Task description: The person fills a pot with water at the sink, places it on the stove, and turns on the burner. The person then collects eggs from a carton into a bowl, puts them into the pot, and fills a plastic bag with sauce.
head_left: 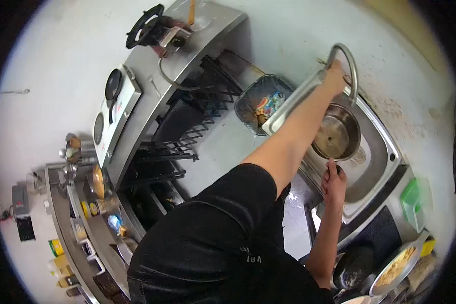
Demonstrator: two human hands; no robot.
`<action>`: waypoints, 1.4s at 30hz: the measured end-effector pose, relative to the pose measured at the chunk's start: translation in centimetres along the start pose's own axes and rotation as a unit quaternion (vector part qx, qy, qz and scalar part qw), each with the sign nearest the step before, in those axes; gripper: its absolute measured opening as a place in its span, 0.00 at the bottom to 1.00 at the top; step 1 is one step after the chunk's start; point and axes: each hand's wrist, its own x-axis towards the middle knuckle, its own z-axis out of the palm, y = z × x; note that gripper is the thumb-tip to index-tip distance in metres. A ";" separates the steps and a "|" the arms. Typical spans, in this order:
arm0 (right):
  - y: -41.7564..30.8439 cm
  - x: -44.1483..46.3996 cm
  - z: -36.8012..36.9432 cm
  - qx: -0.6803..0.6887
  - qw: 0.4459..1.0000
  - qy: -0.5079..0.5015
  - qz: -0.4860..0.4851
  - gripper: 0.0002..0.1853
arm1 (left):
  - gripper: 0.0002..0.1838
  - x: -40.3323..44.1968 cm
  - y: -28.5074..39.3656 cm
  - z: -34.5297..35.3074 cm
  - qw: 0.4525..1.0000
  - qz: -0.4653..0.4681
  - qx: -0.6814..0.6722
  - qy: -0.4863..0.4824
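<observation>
Pot (334, 133) held just beyond the right fingers (332, 166) curled around its handle (338, 170), presumably for steadiness over the sink (380, 152) beneath, near the faucet (354, 76) beside left fingers (335, 64), impossible to tell whether spread or pinching.

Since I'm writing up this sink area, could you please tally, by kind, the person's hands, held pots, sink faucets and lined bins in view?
Hands (left hand, right hand): 2
Held pot: 1
Sink faucet: 1
Lined bin: 1
Total: 5

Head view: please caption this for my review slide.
At the sink, the right hand holds a metal pot while the left hand is beside the faucet.
</observation>
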 end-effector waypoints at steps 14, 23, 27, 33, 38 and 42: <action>-1.0 0.9 2.1 -0.076 0.997 0.005 -0.029 0.18 | 0.18 -6.0 -2.6 -12.9 0.950 0.240 0.050 -0.193; -3.3 0.8 4.9 -0.076 0.995 0.006 -0.069 0.19 | 0.25 -27.6 -28.1 -56.2 0.762 -0.239 0.396 0.452; -3.8 0.9 6.3 -0.041 0.996 0.017 -0.083 0.17 | 0.36 -34.5 -39.4 -67.3 0.685 -0.522 0.425 0.278; -4.1 1.6 7.7 -0.025 0.997 0.038 -0.062 0.17 | 0.30 -35.6 -45.7 -71.8 0.751 -0.551 0.311 0.190; -3.8 1.4 9.7 0.007 0.995 0.038 -0.090 0.15 | 0.22 -33.7 -47.1 -71.2 0.832 -0.413 0.205 0.307; -3.6 1.2 10.8 0.028 0.993 0.055 -0.098 0.15 | 0.21 -29.1 -41.7 -71.2 0.866 -0.287 0.158 0.377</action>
